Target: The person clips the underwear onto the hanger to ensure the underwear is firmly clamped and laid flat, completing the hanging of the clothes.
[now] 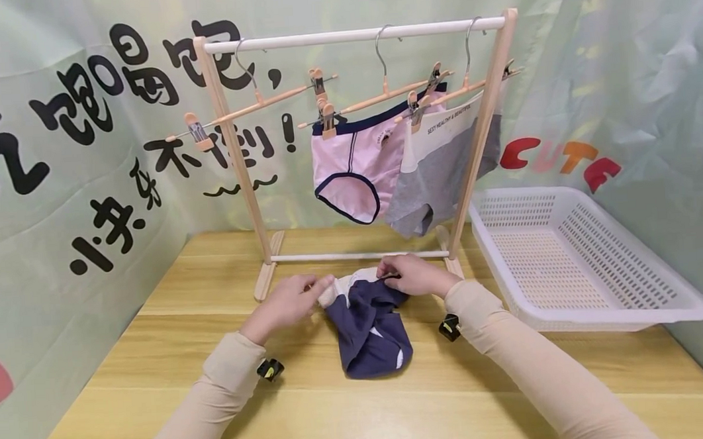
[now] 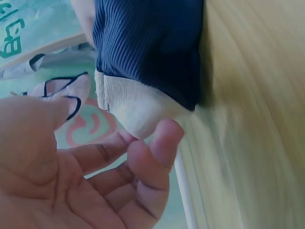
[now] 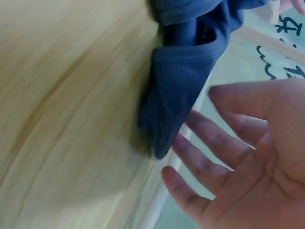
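Observation:
A crumpled pair of navy underpants (image 1: 369,331) with a cream waistband (image 2: 138,102) lies on the wooden table (image 1: 214,333) before the drying rack. My left hand (image 1: 287,304) is at the waistband's left corner. In the left wrist view its bent fingertips meet the cream cloth, while the thumb stands apart from it. At the other side, my right hand (image 1: 414,276) has its fingers spread and fairly straight, fingertips (image 3: 193,119) right at the navy edge. Its thumb is clear of the cloth in the right wrist view.
A wooden rack (image 1: 248,185) carries three clip hangers. The left hanger (image 1: 262,103) is bare; pink underpants (image 1: 348,153) and grey-and-white underpants (image 1: 438,168) hang from the others. A white plastic basket (image 1: 607,315) stands at the right. Printed cloth surrounds the table.

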Demonstrator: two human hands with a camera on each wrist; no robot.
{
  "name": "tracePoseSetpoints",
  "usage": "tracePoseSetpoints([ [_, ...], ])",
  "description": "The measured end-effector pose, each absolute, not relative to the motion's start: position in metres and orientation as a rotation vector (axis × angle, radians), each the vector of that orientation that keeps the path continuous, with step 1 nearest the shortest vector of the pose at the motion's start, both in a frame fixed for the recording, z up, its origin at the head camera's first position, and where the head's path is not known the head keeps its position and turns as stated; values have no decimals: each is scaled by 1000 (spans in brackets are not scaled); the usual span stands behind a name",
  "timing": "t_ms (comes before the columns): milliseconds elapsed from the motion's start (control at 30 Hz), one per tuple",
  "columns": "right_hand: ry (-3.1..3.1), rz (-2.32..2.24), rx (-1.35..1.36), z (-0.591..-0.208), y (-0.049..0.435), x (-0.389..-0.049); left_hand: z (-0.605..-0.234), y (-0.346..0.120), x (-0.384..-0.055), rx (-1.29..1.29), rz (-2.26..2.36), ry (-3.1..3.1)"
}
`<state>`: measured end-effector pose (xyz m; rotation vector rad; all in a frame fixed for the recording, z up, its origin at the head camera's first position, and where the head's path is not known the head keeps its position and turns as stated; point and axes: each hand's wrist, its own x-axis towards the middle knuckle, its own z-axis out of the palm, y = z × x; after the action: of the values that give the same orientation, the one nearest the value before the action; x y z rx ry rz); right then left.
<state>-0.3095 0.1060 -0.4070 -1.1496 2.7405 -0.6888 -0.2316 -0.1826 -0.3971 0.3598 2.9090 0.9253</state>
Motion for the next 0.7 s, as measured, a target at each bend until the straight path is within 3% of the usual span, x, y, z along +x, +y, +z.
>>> tracePoseSetpoints([
  [233, 2726, -560, -1137, -404, 114, -310, -395, -194, -236, 227, 869, 2889],
  [700, 2789, -388, -1000, -395, 130, -307, -398, -202, -237, 408, 706, 2992],
])
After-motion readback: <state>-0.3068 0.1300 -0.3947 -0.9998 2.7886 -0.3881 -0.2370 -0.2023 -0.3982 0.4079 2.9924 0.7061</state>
